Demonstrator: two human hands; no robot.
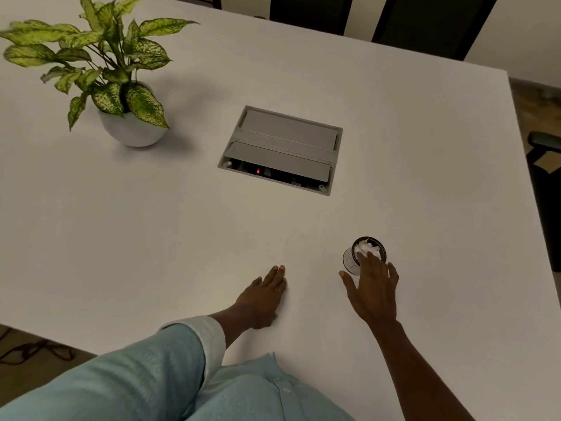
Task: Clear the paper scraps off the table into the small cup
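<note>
A small clear cup [352, 259] with a dark rim stands on the white table [151, 223] at the lower right. White paper scraps [368, 247] fill its top. My right hand [373, 291] hovers just in front of the cup with fingers spread, the fingertips over its near rim, and holds nothing. My left hand [264, 296] lies flat on the table to the left of the cup, palm down, fingers together and straight. I see no loose scraps on the tabletop.
A grey cable box [280, 148] with a half-open lid is sunk into the table's middle. A potted plant [130, 123] in a white pot stands at the far left. Dark chairs [306, 13] line the far edge. The table's right edge runs past the cup.
</note>
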